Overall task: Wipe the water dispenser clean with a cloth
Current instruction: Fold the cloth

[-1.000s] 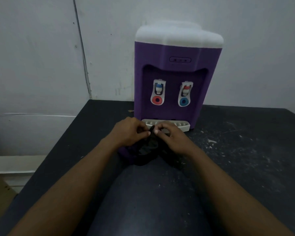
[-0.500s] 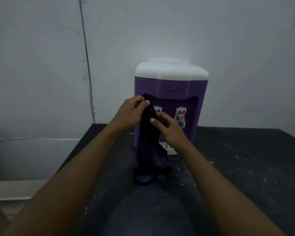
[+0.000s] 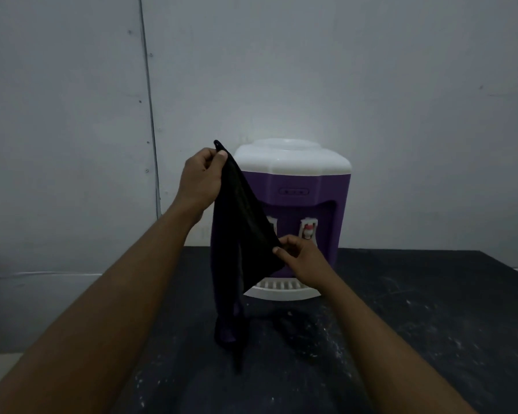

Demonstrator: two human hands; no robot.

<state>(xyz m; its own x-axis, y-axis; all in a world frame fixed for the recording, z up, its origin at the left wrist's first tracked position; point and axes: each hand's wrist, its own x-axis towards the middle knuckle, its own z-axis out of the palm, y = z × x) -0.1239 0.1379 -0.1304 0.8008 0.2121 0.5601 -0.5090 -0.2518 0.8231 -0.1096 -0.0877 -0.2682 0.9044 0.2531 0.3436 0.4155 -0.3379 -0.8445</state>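
On the dark, speckled table [image 3: 431, 309], against the grey wall [image 3: 371, 85], stands the purple water dispenser [image 3: 308, 186] with its white top, and we hold the dark cloth [image 3: 243, 234] up in front of it. Our left hand [image 3: 199, 177] pinches one corner high, level with that top. Our right hand [image 3: 304, 261], well apart from it, pinches an edge lower down, before the taps. Between them the cloth stretches slantwise, its loose end hanging towards the tabletop beside the white drip tray [image 3: 281, 286].
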